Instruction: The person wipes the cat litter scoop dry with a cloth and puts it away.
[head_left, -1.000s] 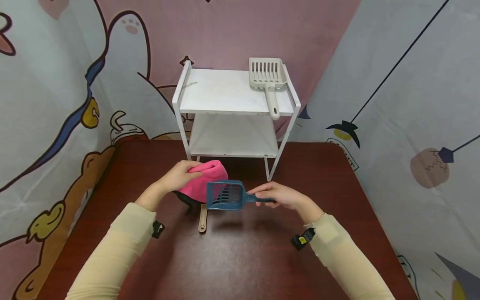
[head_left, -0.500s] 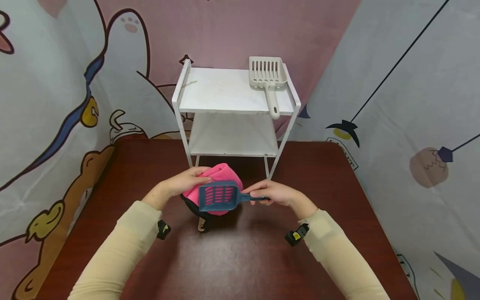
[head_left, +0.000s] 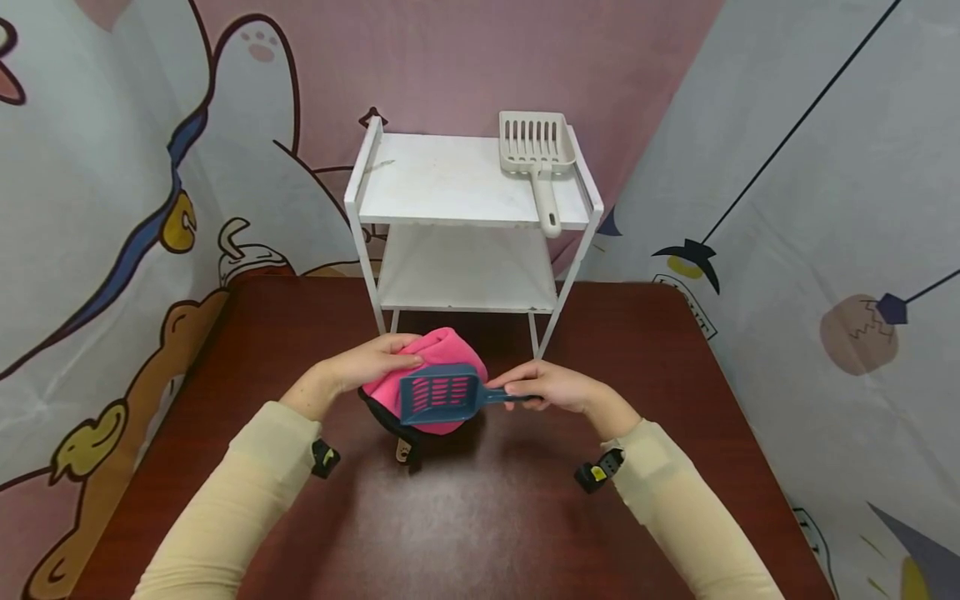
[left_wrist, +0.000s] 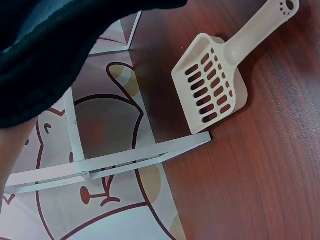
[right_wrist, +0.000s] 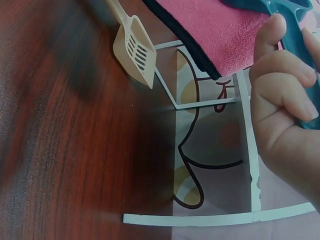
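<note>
- Left hand (head_left: 371, 362): thumb and fingers pinch the upper left part of a pink cloth (head_left: 442, 346) with a black edge.
- Right hand (head_left: 558, 386): fingers curled round the handle of a blue slotted scoop (head_left: 441, 413), as the right wrist view confirms.
- Blue slotted scoop: raised above the table (head_left: 675, 375), its head pointing to the left hand and overlapping the cloth, pink showing through the slots — contact between the two cannot be told.
- Beige scoop (left_wrist: 231, 58): lying on the table below the cloth, near the foot of a white rack (head_left: 450, 179); in the head view, only its handle end emerges.
- Off-white scoop (head_left: 542, 169): on the rack's top shelf, right side — handle overhanging the front edge.
</note>
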